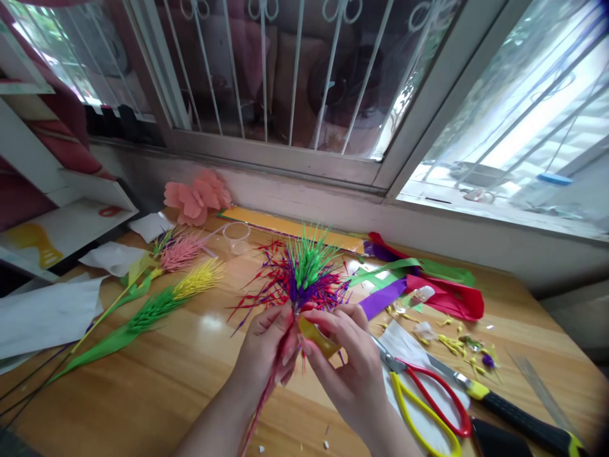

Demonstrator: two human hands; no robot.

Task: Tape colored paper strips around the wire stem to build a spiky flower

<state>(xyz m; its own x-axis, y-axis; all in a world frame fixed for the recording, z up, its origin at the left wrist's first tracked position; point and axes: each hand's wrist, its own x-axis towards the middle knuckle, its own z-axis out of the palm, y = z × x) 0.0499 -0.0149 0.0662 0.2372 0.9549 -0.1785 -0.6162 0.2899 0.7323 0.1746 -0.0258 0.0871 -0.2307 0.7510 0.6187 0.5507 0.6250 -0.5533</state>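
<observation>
With our left hand (268, 339) we are pinching the stem (258, 412) just under the bunch (307, 273) – the fingers are lying closed around it, and the bunch is spreading directly above them, green in the middle with purple and red around. In our right hand (349, 352) we are holding a yellow roll (320, 339) between thumb and bent fingers, half curled, beside the left fingertips. Whether roll and stem are touching, we are not able to tell. Scissors (403, 367) are lying just right of our right hand, with a knife (514, 409) and a ruler (545, 390) farther right. Beyond that hand, a purple strip (383, 298) and a red strip (447, 301) are lying on the table (166, 387). Left of our left hand, a green ear (155, 311) and a yellow ear (200, 277) are resting – beyond them, a pink flower (197, 197).
</observation>
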